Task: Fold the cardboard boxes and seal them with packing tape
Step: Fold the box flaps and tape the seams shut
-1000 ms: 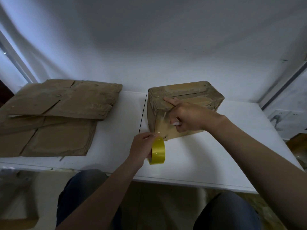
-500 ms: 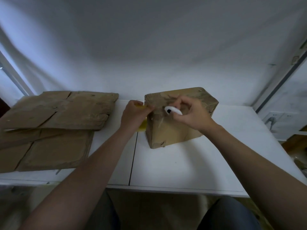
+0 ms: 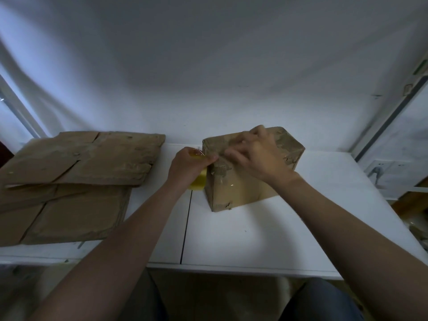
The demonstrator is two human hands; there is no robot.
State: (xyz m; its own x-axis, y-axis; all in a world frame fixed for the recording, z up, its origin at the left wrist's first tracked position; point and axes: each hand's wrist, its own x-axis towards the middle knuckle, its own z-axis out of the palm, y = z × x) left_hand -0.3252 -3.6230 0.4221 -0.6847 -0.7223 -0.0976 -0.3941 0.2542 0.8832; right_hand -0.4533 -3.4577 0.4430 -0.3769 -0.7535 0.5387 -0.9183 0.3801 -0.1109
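The box stands folded on the white table, right of the middle. The left hand grips the yellow tape and holds it against the upper left edge of the box. The right hand lies on the top of the box. Its fingers are blurred, so I cannot tell its grip. The flat cardboards lie at the left in 1 stack.
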